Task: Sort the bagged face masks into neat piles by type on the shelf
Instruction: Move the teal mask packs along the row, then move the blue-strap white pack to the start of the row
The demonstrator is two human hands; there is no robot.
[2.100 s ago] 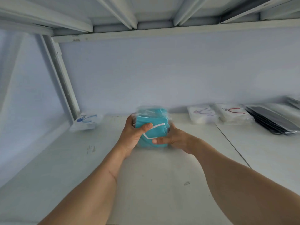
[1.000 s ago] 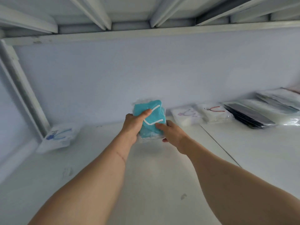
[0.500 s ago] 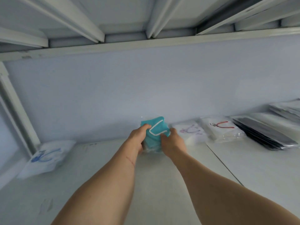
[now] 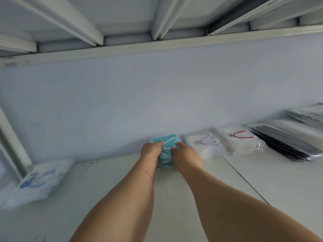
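1. Both my arms reach to the far edge of the white shelf (image 4: 174, 198), right up against the pale blue back wall (image 4: 157, 95).
2. My left hand (image 4: 150, 151) grips the left side of the stack of teal masks (image 4: 166, 147), thumb curled over the top of the stack.
3. My right hand (image 4: 185, 155) clamps the right side of the same stack, fingers wrapped round it, so the stack is squeezed between the two hands.
4. The teal stack sits at the back of the shelf, touching or all but touching the wall; a white ear loop shows across its top face.
5. Just right of it lies a pile of white masks with a purple print (image 4: 204, 144), close beside my right hand.
6. Further right, a pile of white masks with a red print (image 4: 239, 138), in clear bags.
7. Beyond that, a fanned stack of black masks (image 4: 286, 144), and far right, another bagged pile (image 4: 307, 114), grey and too blurred to name.
8. Off on the left, well apart from my hands, a white bag with a blue print (image 4: 38, 180) leans near the metal upright (image 4: 12, 145).
9. Overhead, the ribs of the shelf above (image 4: 157, 16).
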